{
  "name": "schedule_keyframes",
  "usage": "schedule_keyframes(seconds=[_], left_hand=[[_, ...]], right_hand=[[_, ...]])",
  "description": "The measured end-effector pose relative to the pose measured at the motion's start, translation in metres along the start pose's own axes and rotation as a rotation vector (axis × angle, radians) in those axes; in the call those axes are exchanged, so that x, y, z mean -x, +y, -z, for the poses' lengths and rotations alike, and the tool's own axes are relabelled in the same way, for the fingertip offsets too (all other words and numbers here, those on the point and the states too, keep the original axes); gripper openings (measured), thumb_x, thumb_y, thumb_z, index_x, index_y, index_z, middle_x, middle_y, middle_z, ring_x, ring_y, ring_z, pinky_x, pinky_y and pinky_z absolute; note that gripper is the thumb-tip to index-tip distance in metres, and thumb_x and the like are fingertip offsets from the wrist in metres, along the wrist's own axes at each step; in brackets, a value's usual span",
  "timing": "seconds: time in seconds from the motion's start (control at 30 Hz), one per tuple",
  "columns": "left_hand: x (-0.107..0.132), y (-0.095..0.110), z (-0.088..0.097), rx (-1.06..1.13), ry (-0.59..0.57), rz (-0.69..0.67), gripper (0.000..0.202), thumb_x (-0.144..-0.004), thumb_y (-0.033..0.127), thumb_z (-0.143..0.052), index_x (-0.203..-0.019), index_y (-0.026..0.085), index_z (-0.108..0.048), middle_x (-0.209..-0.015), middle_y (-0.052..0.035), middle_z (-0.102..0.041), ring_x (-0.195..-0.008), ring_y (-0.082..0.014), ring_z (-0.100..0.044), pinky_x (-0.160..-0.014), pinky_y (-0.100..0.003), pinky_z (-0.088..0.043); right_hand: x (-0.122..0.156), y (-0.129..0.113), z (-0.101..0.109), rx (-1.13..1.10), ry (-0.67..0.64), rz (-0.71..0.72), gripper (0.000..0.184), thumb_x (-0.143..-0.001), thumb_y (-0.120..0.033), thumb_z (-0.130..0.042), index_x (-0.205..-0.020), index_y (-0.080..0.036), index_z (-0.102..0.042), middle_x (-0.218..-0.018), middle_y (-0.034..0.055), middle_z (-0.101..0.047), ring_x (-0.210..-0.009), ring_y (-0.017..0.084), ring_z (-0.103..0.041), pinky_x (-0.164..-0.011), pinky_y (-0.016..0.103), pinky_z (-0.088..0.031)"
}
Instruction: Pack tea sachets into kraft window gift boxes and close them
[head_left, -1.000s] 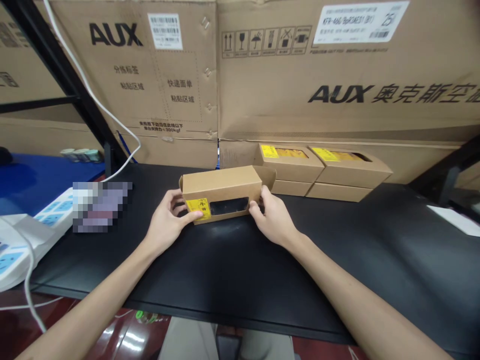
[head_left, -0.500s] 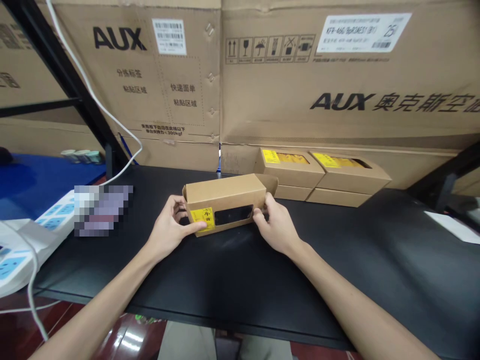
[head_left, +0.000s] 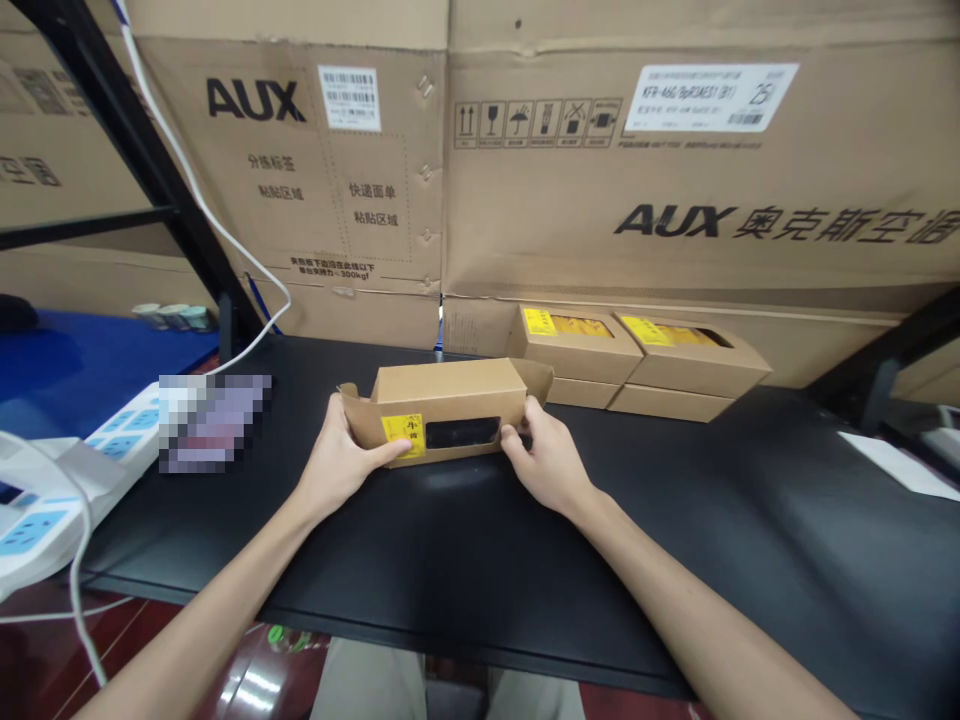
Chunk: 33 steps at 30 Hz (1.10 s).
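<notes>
A long brown cardboard box [head_left: 450,395] with a yellow label and a dark window on its front stands on the black table [head_left: 450,560]. My left hand [head_left: 341,465] grips its left end, thumb on the yellow label, where an end flap sticks out open. At the right end my right hand [head_left: 544,460] holds the box with fingers curled by another open flap.
Several closed boxes of the same kind [head_left: 637,360] are stacked behind on the right, against large AUX cartons [head_left: 675,180]. A white power strip [head_left: 52,490] with a cable lies at left, beside a blurred patch. A black shelf post [head_left: 150,170] slants at the left.
The flap at the box's left end has swung outward and now sticks out open by my left hand. Both hands keep their hold on the box ends.
</notes>
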<state>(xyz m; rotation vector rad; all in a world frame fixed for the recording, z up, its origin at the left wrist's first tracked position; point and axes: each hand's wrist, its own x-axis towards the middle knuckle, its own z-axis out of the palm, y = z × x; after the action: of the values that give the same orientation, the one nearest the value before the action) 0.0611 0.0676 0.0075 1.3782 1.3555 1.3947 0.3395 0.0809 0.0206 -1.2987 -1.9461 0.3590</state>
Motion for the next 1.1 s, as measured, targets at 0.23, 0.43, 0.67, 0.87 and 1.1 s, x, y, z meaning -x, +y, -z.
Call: schedule_keyframes(seconds=[0.23, 0.43, 0.67, 0.87, 1.1], left_hand=[[-0.001, 0.005, -0.001, -0.031, 0.054, 0.085, 0.074, -0.054, 0.042, -0.099, -0.111, 0.023, -0.056, -0.123, -0.0122, -0.076, -0.119, -0.0372, -0.074, -0.104, -0.057, -0.060], [0.002, 0.012, 0.004, -0.010, 0.021, 0.125, 0.067, -0.056, 0.051, -0.098, -0.108, 0.018, -0.073, -0.118, -0.0148, -0.082, -0.113, -0.0384, -0.077, -0.104, -0.058, -0.060], [0.007, 0.012, 0.014, 0.157, -0.050, 0.054, 0.071, -0.060, 0.053, -0.096, -0.117, 0.017, -0.074, -0.129, -0.0143, -0.078, -0.125, -0.0361, -0.071, -0.112, -0.051, -0.056], [0.008, 0.010, 0.018, 0.062, -0.087, -0.071, 0.052, -0.079, 0.051, -0.085, -0.119, 0.021, -0.071, -0.133, -0.0115, -0.073, -0.128, -0.0329, -0.068, -0.111, -0.043, -0.056], [0.009, 0.013, 0.023, 0.102, -0.219, -0.021, 0.069, -0.083, 0.050, -0.081, -0.145, 0.024, -0.063, -0.151, -0.0123, -0.064, -0.148, -0.0368, -0.054, -0.122, -0.046, -0.047]], right_hand=[[0.001, -0.001, -0.001, -0.010, 0.004, 0.009, 0.018, -0.093, -0.042, -0.046, -0.087, -0.026, -0.040, -0.082, 0.0091, -0.072, -0.076, 0.025, -0.070, -0.070, 0.037, -0.052], [-0.001, -0.001, -0.002, -0.155, 0.001, -0.070, 0.028, -0.093, -0.048, -0.053, -0.104, -0.023, -0.045, -0.097, 0.0114, -0.077, -0.075, 0.023, -0.073, -0.074, 0.037, -0.056], [-0.001, 0.000, 0.001, -0.105, 0.013, -0.088, 0.048, -0.093, -0.045, -0.054, -0.131, -0.016, -0.048, -0.093, 0.0108, -0.077, -0.073, 0.025, -0.074, -0.076, 0.041, -0.058], [0.004, -0.002, 0.000, -0.121, 0.026, -0.065, 0.047, -0.093, -0.049, -0.058, -0.127, -0.017, -0.050, -0.116, 0.0211, -0.074, -0.100, 0.031, -0.076, -0.086, 0.048, -0.063], [0.003, -0.003, 0.004, -0.242, -0.051, -0.138, 0.053, -0.091, -0.051, -0.062, -0.130, -0.019, -0.045, -0.119, 0.0213, -0.074, -0.104, 0.033, -0.077, -0.082, 0.048, -0.066]])
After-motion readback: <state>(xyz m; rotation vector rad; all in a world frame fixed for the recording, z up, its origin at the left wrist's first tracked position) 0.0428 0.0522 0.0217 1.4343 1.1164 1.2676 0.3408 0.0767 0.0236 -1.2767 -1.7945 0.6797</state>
